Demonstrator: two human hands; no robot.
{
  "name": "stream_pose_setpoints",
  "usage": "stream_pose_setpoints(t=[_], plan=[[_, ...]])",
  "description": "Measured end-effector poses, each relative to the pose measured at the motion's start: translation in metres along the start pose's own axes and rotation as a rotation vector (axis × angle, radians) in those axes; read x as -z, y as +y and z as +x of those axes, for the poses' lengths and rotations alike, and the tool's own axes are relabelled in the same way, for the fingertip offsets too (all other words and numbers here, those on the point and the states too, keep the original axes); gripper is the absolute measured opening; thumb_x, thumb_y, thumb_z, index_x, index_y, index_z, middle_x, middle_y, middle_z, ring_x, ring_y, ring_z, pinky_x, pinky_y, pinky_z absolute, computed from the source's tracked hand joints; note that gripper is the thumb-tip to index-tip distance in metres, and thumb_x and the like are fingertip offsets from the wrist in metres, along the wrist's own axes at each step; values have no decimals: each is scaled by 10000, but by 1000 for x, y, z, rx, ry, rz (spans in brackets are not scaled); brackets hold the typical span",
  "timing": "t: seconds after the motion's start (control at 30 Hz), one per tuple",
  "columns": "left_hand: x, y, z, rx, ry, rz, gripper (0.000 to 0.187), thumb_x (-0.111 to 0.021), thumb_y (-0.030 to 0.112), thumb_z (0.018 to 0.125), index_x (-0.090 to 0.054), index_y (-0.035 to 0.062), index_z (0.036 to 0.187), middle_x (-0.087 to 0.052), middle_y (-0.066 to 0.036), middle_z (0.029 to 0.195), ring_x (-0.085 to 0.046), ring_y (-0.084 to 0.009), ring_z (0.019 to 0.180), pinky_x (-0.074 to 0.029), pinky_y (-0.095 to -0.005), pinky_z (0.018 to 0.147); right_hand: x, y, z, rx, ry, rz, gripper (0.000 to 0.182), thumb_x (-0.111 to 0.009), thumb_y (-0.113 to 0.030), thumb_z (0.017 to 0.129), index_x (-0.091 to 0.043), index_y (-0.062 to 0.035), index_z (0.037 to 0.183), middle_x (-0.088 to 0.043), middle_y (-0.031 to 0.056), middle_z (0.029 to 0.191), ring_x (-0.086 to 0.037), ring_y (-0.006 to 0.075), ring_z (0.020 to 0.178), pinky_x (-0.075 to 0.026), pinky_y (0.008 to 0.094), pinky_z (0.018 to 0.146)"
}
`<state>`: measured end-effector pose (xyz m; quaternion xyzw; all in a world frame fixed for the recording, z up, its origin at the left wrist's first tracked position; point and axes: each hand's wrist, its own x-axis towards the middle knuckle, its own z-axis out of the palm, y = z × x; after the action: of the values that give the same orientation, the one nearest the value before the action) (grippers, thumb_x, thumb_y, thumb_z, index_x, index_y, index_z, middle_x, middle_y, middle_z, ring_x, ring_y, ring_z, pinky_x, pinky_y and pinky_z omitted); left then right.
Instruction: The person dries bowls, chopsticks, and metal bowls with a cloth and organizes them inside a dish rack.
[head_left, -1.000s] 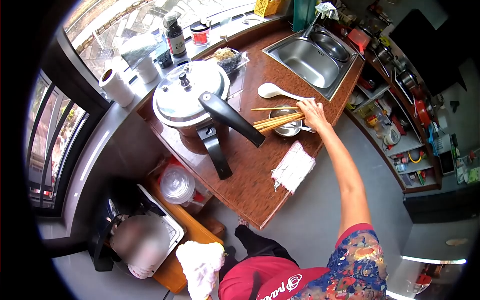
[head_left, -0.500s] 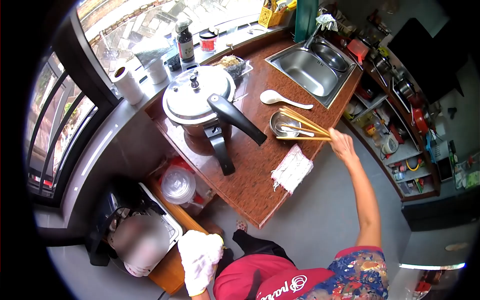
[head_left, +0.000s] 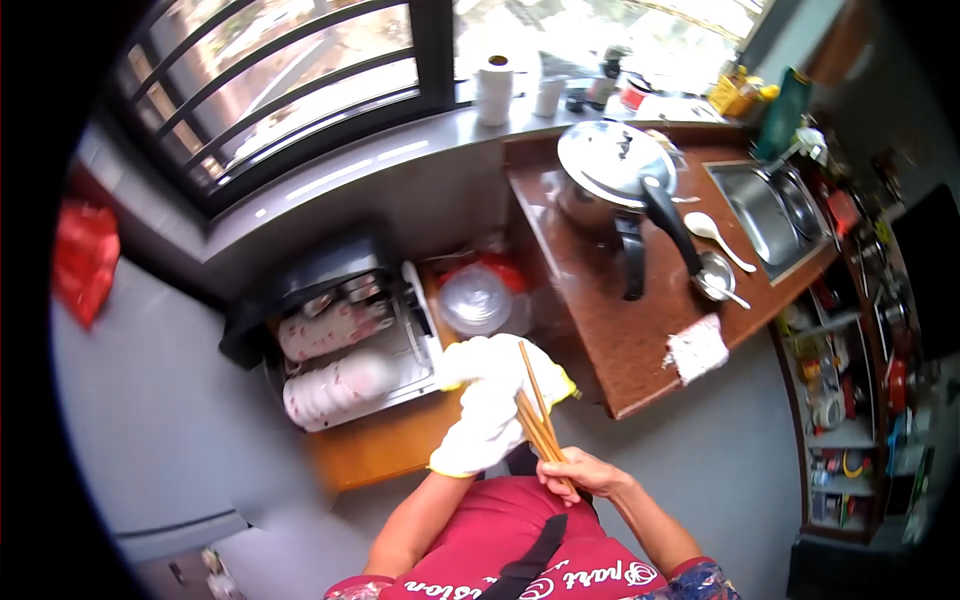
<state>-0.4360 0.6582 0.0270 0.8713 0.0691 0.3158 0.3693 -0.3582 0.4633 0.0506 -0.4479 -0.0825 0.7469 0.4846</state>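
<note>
My right hand (head_left: 583,473) is closed around a bundle of wooden chopsticks (head_left: 540,430) in front of my body. Their far ends rest against a white cloth (head_left: 493,405) with yellow edging. That cloth covers my left hand, so its fingers are hidden; only the wrist (head_left: 447,490) shows below it. On the counter sits a small metal bowl (head_left: 712,268) with a white spoon in it. Beside the bowl lies a larger white ladle-like spoon (head_left: 715,238), and a folded whitish cloth (head_left: 698,348) is at the counter's edge.
A pressure cooker (head_left: 617,165) with black handles stands on the brown counter (head_left: 600,340), left of the sink (head_left: 755,215). To my left, an open dish cabinet (head_left: 405,375) holds patterned bowls. Clear plastic containers (head_left: 475,300) sit between cabinet and counter. Shelves (head_left: 845,430) line the right.
My right hand has carried the chopsticks from above the metal bowl to the white cloth at my left hand. The cloth has risen towards the middle, and the view has turned left.
</note>
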Motion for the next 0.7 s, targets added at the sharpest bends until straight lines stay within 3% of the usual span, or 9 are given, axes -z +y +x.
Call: stream_pose_setpoints(t=[0.03, 0.1, 0.2, 0.33, 0.47, 0.53, 0.57, 0.67, 0.7], plan=[[-7, -1, -2, 308, 108, -342, 211, -586, 145, 815, -545, 50, 999, -578, -78, 859, -589, -214, 754, -485, -310, 672, -6, 1, 13, -6, -6, -21, 276, -490, -276, 956, -520, -28, 838, -439, -22, 531, -389, 63, 390, -363, 227, 381], [4, -6, -1, 649, 251, -936, 135, -572, 159, 852, -500, 78, 933, -543, -59, 837, -571, -167, 714, -487, -293, 626, -17, 0, 31, -11, -4, -60, 275, -486, -269, 958, -484, -33, 817, -441, -15, 528, -399, 71, 386, -367, 229, 377], [32, -6, 2, 720, 329, -1414, 117, -559, 148, 861, -476, 91, 920, -526, -33, 790, -563, -145, 651, -490, -296, 560, -39, -3, 49, 22, 132, -275, 284, -488, -279, 958, -438, -51, 797, -431, -16, 524, -393, 69, 384, -364, 220, 377], [47, -12, -2, 791, 434, -1342, 113, -533, 188, 880, -465, 101, 906, -497, -23, 711, -540, -150, 559, -456, -301, 474, -76, -13, 62, 109, 290, -492, 303, -487, -307, 958, -417, -62, 792, -404, -24, 520, -366, 60, 379, -319, 220, 350], [68, -37, 1, 784, 354, -1722, 110, -545, 179, 871, -477, 92, 866, -560, -49, 735, -555, -165, 604, -477, -335, 527, -82, -11, 70, 73, 198, -301, 287, -457, -293, 972, -405, -74, 794, -350, -44, 514, -292, 51, 366, -254, 217, 330], [80, -40, 13, 583, 219, -1457, 133, -533, 206, 878, -494, 79, 868, -594, -67, 759, -567, -180, 629, -487, -349, 565, -67, -18, 68, -37, 115, -97, 285, -446, -293, 977, -406, -86, 786, -313, -52, 510, -247, 43, 366, -215, 217, 321], [90, -35, 21, 425, 126, -1067, 169, -516, 239, 889, -508, 70, 882, -609, -77, 776, -574, -188, 641, -490, -352, 587, -55, -21, 66, -35, 37, -42, 294, -442, -307, 979, -428, -86, 785, -291, -57, 498, -214, 38, 359, -189, 219, 313], [121, -32, 17, 166, 41, -412, 272, -511, 243, 884, -534, 14, 1029, -624, -122, 875, -606, -226, 786, -498, -349, 733, -38, -33, 54, -76, -141, 106, 303, -450, -306, 975, -466, -66, 791, -318, -55, 474, -251, 31, 331, -211, 201, 303], [124, -40, 5, 194, 43, -516, 283, -532, 226, 868, -527, 14, 1056, -617, -126, 916, -601, -226, 825, -491, -347, 763, -34, -37, 51, -102, -151, 101, 331, -466, -305, 969, -453, -68, 738, -322, -58, 481, -263, 26, 344, -212, 190, 311]])
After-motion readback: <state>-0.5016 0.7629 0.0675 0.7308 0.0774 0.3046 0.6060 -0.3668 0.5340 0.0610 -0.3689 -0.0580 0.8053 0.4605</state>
